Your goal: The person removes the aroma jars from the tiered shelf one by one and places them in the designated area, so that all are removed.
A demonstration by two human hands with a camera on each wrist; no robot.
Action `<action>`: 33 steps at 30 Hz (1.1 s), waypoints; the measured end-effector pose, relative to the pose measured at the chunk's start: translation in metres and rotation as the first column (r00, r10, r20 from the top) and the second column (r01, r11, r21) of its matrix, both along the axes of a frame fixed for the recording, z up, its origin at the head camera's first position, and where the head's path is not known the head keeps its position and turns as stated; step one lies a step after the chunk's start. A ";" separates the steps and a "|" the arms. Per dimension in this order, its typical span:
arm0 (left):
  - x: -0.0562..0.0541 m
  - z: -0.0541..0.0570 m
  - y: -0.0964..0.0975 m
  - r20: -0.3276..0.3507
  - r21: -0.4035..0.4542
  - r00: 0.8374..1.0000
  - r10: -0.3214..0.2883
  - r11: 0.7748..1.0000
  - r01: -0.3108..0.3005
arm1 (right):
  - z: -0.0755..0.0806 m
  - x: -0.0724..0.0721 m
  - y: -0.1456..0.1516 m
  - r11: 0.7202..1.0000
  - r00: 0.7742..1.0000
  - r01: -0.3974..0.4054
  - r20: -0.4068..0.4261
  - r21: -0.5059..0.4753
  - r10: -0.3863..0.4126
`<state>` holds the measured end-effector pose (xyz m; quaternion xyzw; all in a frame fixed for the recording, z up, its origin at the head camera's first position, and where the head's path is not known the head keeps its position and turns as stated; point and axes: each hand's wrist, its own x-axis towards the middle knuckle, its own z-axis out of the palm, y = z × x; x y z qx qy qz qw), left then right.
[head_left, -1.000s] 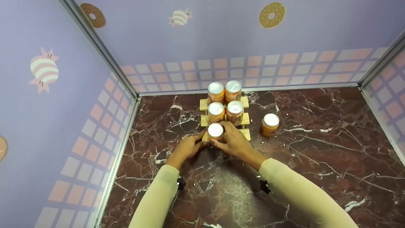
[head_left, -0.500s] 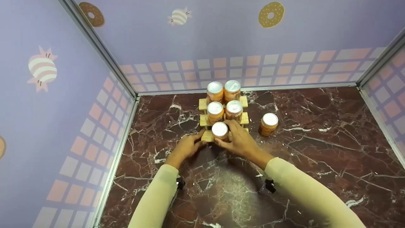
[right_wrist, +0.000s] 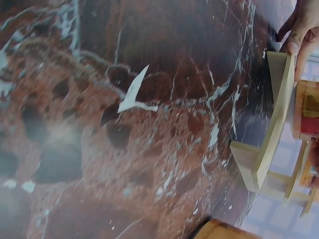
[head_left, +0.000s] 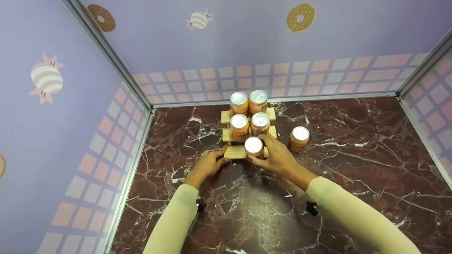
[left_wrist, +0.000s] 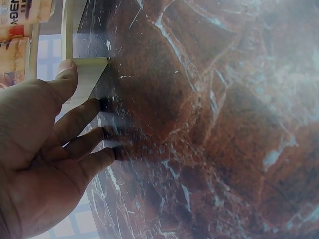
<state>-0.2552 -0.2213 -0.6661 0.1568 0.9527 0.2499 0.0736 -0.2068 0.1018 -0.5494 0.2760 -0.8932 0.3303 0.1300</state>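
A three-step wooden rack stands on the marble-patterned table. My left hand grips the left end of its lowest step; the left wrist view shows the thumb on the wood and the other fingers spread beside it. With my right hand I hold an orange can with a pale top, upright at the right part of that lowest step. Two cans sit on the middle step and two more cans on the top step. Most of the right hand is out of the right wrist view.
One loose orange can stands on the table to the right of the rack. Patterned purple panels enclose the table at the back and both sides, with the back panel close behind the rack.
My right hand has slid the can rightward along the lowest step, from the left part to the right part. My left hand has stayed at the rack's left end.
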 end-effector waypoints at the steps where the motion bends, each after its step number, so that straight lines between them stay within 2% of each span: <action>1: 0.000 0.001 0.000 0.008 0.003 1.000 0.003 1.000 -0.003 | 0.000 0.000 0.002 1.000 1.000 0.000 -0.001 0.002 0.000; 3: 0.001 0.004 0.001 0.025 0.005 1.000 0.011 1.000 -0.011 | 0.000 0.000 0.007 1.000 1.000 0.001 -0.006 0.006 -0.001; 4: 0.007 0.014 0.003 0.025 -0.002 1.000 0.010 1.000 -0.010 | 0.000 -0.001 0.009 1.000 1.000 0.000 -0.010 0.006 0.000; 6: 0.008 0.016 0.004 0.034 0.004 0.999 0.015 1.000 -0.015 | -0.001 0.000 0.014 1.000 1.000 0.005 -0.018 0.005 -0.005; 10: 0.008 0.017 0.004 0.021 -0.002 1.000 0.015 1.000 -0.015 | -0.001 0.001 0.021 1.000 1.000 0.023 -0.018 -0.008 -0.023; 11: 0.004 0.008 0.002 0.024 0.007 1.000 0.017 1.000 -0.017 | -0.001 0.002 0.023 1.000 0.999 0.029 -0.012 -0.010 -0.029; 13: 0.003 0.007 0.002 0.015 0.007 1.000 0.013 1.000 -0.013 | -0.001 0.002 0.026 0.999 0.999 0.045 0.002 -0.007 -0.045; 19: 0.007 0.012 0.004 0.041 0.029 0.999 0.032 0.999 -0.033 | 0.000 0.002 0.036 0.998 0.998 0.062 0.013 0.015 -0.062; 24: 0.009 0.018 0.006 0.074 0.017 0.996 0.059 0.998 -0.060 | -0.001 0.000 0.044 0.998 0.997 0.068 -0.022 0.013 -0.068; 29: 0.010 0.018 0.006 0.074 0.020 0.995 0.074 0.997 -0.075 | -0.003 -0.001 0.050 0.997 0.996 0.073 -0.051 0.015 -0.072; 31: 0.011 0.021 0.008 0.075 0.015 0.994 0.082 0.996 -0.083 | -0.002 -0.001 0.053 0.997 0.996 0.076 -0.043 0.015 -0.076; 33: 0.016 0.035 0.011 0.090 0.017 0.992 0.083 0.996 -0.085 | -0.002 0.000 0.056 0.997 0.996 0.082 -0.029 0.013 -0.082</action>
